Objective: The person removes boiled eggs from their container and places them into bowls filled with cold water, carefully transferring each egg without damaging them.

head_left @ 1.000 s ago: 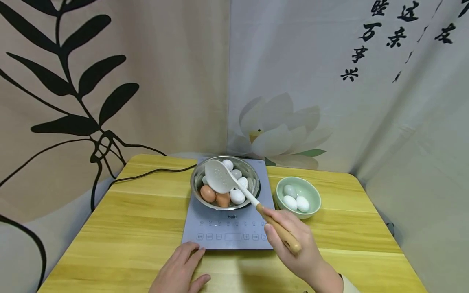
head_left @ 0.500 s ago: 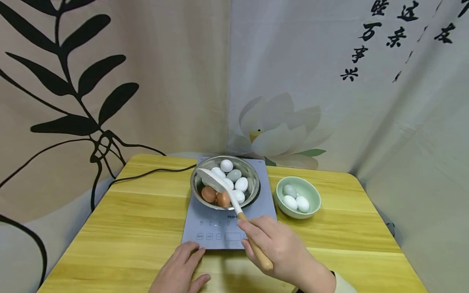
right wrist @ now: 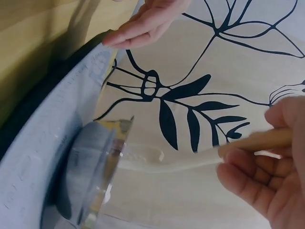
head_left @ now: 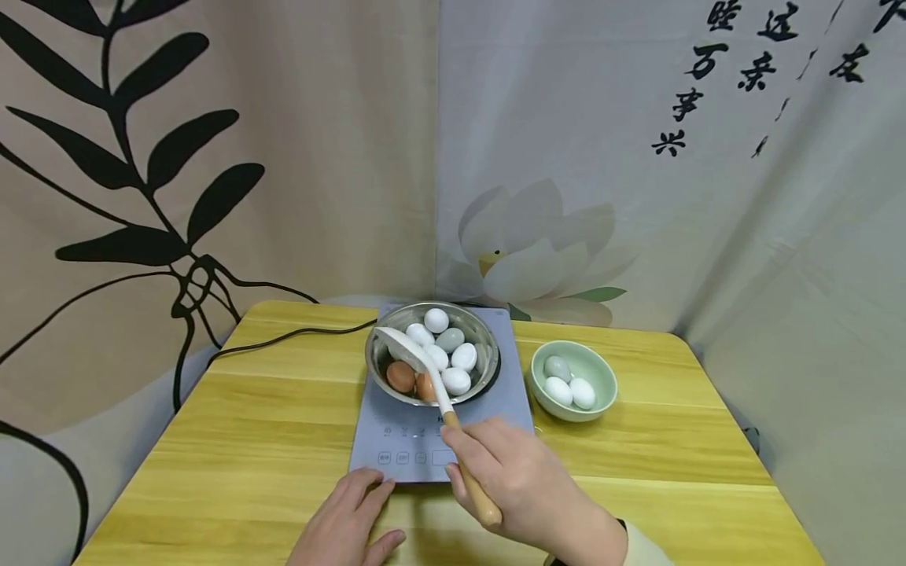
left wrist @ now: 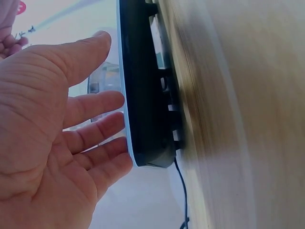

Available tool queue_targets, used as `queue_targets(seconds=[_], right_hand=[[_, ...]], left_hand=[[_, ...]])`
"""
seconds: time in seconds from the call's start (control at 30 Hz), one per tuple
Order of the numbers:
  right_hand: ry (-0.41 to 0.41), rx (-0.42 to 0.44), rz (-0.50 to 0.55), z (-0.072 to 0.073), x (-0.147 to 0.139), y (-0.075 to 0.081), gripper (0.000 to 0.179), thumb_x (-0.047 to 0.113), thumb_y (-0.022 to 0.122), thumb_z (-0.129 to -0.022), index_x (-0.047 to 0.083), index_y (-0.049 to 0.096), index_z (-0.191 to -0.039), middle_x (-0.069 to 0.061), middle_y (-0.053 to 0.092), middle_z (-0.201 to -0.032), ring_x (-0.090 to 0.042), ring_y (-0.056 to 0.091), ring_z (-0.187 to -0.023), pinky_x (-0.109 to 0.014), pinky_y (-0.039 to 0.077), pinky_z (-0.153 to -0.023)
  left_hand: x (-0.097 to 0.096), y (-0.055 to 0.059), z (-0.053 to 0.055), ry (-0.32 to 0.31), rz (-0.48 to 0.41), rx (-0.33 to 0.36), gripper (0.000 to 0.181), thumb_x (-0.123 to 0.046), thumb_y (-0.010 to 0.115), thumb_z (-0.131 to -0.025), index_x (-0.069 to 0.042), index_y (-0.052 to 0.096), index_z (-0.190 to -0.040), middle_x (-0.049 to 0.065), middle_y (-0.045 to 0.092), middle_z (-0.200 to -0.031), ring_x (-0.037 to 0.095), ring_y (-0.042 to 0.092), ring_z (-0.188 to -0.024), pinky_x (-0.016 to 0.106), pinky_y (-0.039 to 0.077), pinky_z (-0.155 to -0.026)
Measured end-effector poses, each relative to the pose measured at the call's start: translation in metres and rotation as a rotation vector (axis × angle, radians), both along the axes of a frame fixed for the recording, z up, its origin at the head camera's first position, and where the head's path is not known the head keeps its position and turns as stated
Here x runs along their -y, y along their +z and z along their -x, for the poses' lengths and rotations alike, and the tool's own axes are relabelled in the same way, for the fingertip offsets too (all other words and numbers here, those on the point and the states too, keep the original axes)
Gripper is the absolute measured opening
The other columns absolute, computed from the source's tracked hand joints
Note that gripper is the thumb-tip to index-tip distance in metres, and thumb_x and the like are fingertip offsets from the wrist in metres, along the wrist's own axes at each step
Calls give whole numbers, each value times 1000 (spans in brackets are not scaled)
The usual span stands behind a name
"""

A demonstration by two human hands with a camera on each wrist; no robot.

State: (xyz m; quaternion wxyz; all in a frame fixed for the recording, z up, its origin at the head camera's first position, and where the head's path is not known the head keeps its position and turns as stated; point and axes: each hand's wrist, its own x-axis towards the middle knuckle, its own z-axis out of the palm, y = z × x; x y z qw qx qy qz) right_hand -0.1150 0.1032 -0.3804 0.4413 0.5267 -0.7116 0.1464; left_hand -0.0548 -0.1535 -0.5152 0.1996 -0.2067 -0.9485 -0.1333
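My right hand (head_left: pixel 513 479) grips the wooden handle of a white slotted spoon (head_left: pixel 433 376). Its head is tilted inside a steel pot (head_left: pixel 396 398), over the left part of the eggs. White, greyish and brown eggs lie in that pot, such as a brown egg (head_left: pixel 400 376) at the front left. The pot stands on a grey induction cooker (head_left: pixel 399 440). My left hand (head_left: pixel 345 519) rests with its fingertips at the cooker's front left corner. In the left wrist view its fingers (left wrist: pixel 93 106) lie loosely straight against the cooker's edge.
A light green bowl (head_left: pixel 604 381) with three eggs (head_left: pixel 582 393) stands right of the cooker on the wooden table (head_left: pixel 248 440). A black cord (head_left: pixel 293 333) runs left from the cooker. Printed curtains (head_left: pixel 340 157) hang behind and beside the table.
My right hand has moved left and toward me, swinging the slotted spoon from over the pot's middle to its left side. More eggs show. My left hand stays at the cooker.
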Motion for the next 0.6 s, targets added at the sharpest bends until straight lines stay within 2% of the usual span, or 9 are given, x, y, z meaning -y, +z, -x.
queue_targets(seconds=[0.13,0.33,0.53,0.6], right_hand=[[0,-5,-32,-1,1,2,27,16,54,-102,0,73,-113,-3,73,-96,-13,64,-72,-18,56,-62],[-23,59,23,-2,4,6,28,18,55,-104,0,74,-114,-2,74,-95,-12,66,-72,-19,58,-62],[-73,126,-75,-6,5,9,28,20,53,-105,6,74,-117,1,73,-97,-12,65,-77,-19,58,-66],[-71,139,-69,-8,4,9,28,21,53,-106,5,73,-118,1,73,-97,-12,65,-77,-19,58,-66]], left_hand=[[0,-1,0,2,-1,-9,60,-51,90,-80,-10,77,-122,-1,63,-125,17,63,-116,38,62,-93],[1,-1,0,6,-1,-18,60,-50,92,-78,-10,78,-121,-1,63,-124,16,63,-115,38,62,-93],[1,-1,0,-2,-12,-16,60,-49,92,-79,-10,77,-122,0,63,-125,17,63,-116,39,62,-93],[1,0,0,-1,-12,-6,59,-49,91,-79,-10,77,-123,0,63,-126,17,63,-116,40,62,-94]])
